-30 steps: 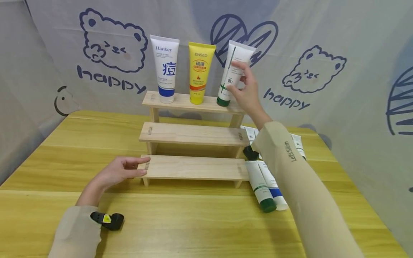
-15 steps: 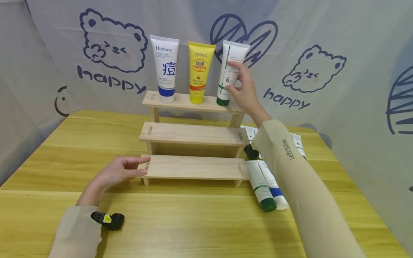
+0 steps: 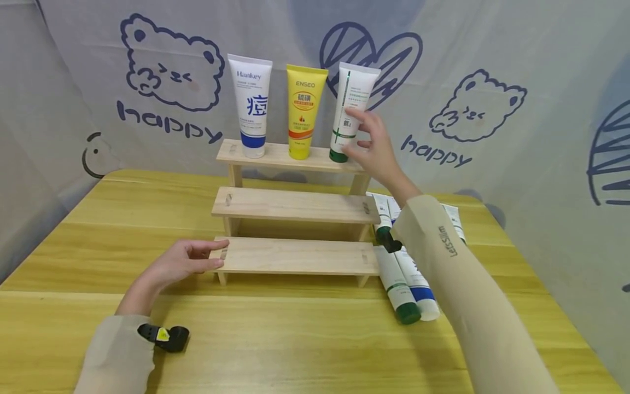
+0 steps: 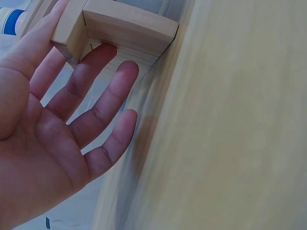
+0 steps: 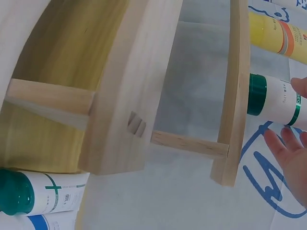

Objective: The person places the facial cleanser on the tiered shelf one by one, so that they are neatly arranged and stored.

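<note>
A three-tier wooden display stand [image 3: 295, 256] faces me. My left hand [image 3: 179, 260] pinches the left end of its lowest step between thumb and index finger; the other fingers spread loosely in the left wrist view. On the top step stand a white tube with a blue band [image 3: 252, 87], a yellow tube [image 3: 305, 90] and a white tube with a green cap [image 3: 355, 93]. My right hand [image 3: 379, 150] is at the green-capped tube, index finger and thumb touching its right side. In the right wrist view, the lower fingers [image 5: 276, 143] are apart from that tube.
Right of the stand, several tubes lie on the wooden table [image 3: 275, 339], among them a green-capped tube [image 3: 397, 284] and a blue-banded tube [image 3: 418, 284]. My right forearm passes over part of them. A printed cloth [image 3: 275, 27] hangs behind.
The green-capped tube has tipped from leaning right to nearly upright. My right hand has then slid down along it, with its fingers looser. My left hand has stayed put.
</note>
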The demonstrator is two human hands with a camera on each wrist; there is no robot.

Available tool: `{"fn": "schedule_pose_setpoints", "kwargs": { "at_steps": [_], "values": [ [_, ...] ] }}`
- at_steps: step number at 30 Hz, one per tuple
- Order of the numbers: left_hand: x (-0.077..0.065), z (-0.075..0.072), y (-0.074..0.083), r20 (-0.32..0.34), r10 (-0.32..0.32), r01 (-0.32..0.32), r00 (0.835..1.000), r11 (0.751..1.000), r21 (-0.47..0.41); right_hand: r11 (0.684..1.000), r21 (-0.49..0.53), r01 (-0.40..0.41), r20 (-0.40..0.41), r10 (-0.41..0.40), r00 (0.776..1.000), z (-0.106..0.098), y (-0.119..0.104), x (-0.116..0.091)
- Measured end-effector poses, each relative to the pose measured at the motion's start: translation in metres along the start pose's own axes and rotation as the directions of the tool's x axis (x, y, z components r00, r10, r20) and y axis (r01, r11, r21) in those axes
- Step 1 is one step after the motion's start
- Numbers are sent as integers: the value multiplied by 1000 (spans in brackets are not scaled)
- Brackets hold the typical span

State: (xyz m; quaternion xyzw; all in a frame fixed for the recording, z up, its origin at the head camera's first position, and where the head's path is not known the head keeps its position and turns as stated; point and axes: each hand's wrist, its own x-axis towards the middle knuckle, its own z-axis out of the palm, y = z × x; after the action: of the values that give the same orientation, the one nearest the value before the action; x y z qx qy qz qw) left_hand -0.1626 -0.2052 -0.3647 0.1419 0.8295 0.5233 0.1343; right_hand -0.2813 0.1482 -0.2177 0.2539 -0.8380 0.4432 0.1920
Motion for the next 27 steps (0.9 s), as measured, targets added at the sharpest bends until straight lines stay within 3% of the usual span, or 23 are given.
{"fn": "schedule_pose_setpoints", "kwargs": {
  "at_steps": [27],
  "values": [
    [-2, 0, 1, 7, -2, 2, 1000, 1000, 4, 994, 105, 34, -101, -23, 995, -5, 9, -30]
  ]
}}
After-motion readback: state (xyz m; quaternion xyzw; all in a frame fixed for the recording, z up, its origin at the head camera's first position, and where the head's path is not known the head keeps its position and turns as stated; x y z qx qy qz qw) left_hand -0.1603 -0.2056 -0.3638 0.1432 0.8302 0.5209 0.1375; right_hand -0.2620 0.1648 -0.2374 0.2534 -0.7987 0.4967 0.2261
